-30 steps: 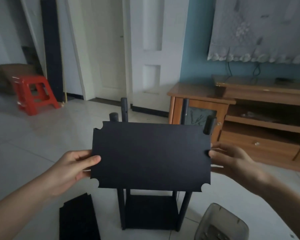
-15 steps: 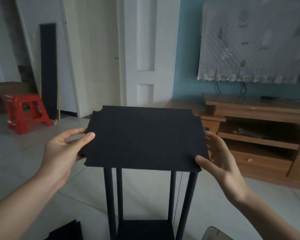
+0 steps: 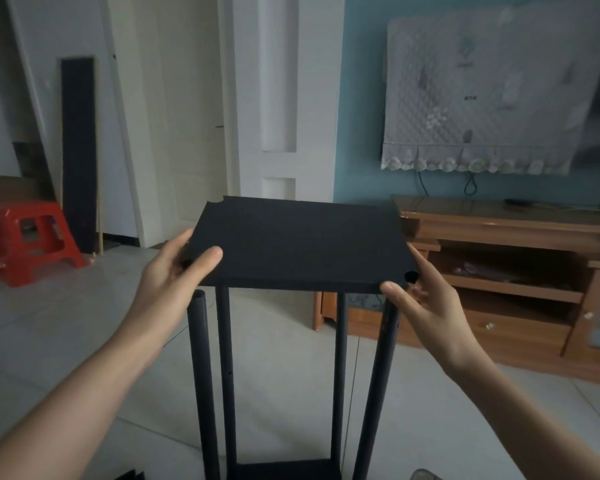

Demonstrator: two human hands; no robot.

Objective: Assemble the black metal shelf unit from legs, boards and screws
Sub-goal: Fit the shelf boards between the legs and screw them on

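At far left a red stool (image 3: pixel 26 237) stands on the tiled floor (image 3: pixel 66 323), and just right of it a long black plank (image 3: pixel 78 150) leans upright against the wall beside a white door (image 3: pixel 174 116).

The left hand (image 3: pixel 174 271) grips the left edge of the board (image 3: pixel 298 244), thumb lying on top and fingers curled under the edge. The board is black, nearly level, with notched corners, and it sits above four upright black legs (image 3: pixel 207 393). The near-left leg's open top shows just below and left of the board's near-left corner, not seated in its notch. The two middle legs run up under the board's near edge. The near-right leg rises to the near-right corner, where its top shows in the notch. At the bottom edge a lower shelf (image 3: pixel 284 471) joins the legs.

The right hand (image 3: pixel 426 299) holds the board's near-right corner, thumb tip on the near edge and fingers spread beneath and beside the notch.

Further right a wooden TV cabinet (image 3: pixel 506 271) stands against the blue wall, with a cloth-covered screen (image 3: pixel 482 98) above it.
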